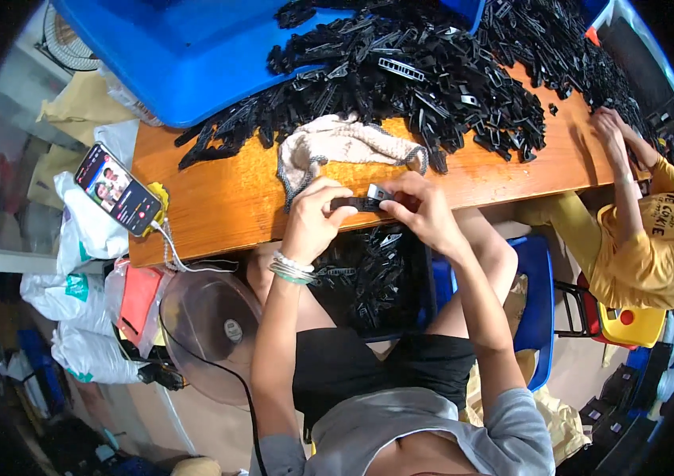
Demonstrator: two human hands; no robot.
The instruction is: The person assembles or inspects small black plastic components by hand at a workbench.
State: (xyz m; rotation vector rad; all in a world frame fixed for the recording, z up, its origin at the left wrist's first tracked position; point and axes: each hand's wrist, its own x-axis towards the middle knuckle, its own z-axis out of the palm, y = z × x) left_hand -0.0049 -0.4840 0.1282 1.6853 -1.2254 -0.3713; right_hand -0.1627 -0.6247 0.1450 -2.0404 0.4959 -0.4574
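Just over the table's front edge, I hold a narrow black plastic part [350,204] between both hands. A small silver-grey piece [377,193] sits at its right end; whether the two are joined I cannot tell. My left hand [317,216] pinches the black part's left end with thumb and fingers. At the other end, the fingers of my right hand [426,208] close on the silver-grey piece. Behind my hands a crumpled white cloth [349,144] with a grey edge lies on the wooden table [186,190]. Below them stands a dark bin of black parts [373,278].
A heap of black plastic parts [440,87] covers the table's back. A blue tub [170,59] stands at back left, a phone [117,190] on the left corner. A co-worker in yellow [643,246] sits at right. A clear round tub [214,333] is by my left leg.
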